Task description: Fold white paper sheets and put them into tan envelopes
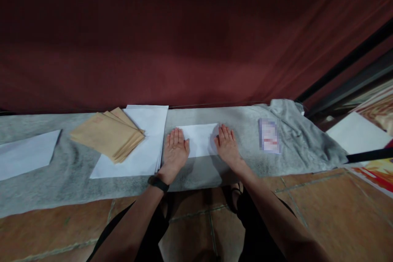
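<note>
A white sheet of paper [201, 141], probably folded, lies flat on the grey cloth [202, 174] between my hands. My left hand [176, 149] rests at the sheet's left end, fingers stretched out and pointing away from me. At its right end is my right hand [227, 143], fingers also straight, the thumb near the paper's edge. Neither hand grips anything. To the left of my left hand, a pile of brown envelopes [107, 135] lies fanned out over a stack of larger white sheets [152, 131].
Another white paper [29, 153] lies at the far left of the cloth. A small blurred packet or card [269, 136] is on the right. Dark red fabric [184, 77] hangs behind; tiled floor [331, 200] runs in front. A dark bar [368, 155] stands at right.
</note>
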The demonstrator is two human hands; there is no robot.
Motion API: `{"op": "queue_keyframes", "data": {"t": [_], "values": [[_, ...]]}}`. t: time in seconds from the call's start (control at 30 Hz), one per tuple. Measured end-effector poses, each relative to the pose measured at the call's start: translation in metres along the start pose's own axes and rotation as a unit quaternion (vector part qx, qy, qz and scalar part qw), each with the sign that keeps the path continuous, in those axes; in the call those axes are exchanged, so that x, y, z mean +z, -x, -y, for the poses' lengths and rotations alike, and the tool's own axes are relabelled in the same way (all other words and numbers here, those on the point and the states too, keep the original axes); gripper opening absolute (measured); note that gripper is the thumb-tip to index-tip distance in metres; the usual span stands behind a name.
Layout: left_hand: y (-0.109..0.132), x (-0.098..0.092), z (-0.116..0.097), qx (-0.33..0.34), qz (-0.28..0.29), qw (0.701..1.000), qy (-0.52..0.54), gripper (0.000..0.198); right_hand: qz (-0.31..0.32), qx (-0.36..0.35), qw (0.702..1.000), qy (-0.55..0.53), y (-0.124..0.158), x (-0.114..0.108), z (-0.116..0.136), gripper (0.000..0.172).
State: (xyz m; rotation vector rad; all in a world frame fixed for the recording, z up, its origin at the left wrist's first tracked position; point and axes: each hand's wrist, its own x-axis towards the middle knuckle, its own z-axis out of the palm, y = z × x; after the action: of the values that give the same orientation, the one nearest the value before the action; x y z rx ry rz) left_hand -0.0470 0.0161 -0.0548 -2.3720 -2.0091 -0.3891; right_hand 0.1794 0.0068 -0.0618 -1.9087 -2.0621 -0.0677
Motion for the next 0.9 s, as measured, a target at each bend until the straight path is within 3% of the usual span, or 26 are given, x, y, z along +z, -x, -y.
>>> {"op": "queue_keyframes", "data": {"t": [0.17,0.3,0.63,0.9], "values": [[0.008,0.007,-0.034,0.112,0.025,0.992,0.053,0.060,0.044,-0.067,0.990,-0.112,-0.003,0.000,0.037,0.058],[0.007,0.016,-0.046,0.126,0.048,0.989,0.061,0.062,0.071,-0.088,0.986,-0.125,-0.004,0.005,0.053,0.057],[-0.016,0.016,-0.027,0.062,0.035,0.997,0.014,0.060,0.054,-0.060,0.994,-0.069,-0.018,0.018,0.044,0.057],[-0.019,0.015,-0.007,0.020,0.011,1.000,0.003,0.062,0.016,-0.021,0.999,-0.045,-0.019,0.023,0.031,0.063]]}}
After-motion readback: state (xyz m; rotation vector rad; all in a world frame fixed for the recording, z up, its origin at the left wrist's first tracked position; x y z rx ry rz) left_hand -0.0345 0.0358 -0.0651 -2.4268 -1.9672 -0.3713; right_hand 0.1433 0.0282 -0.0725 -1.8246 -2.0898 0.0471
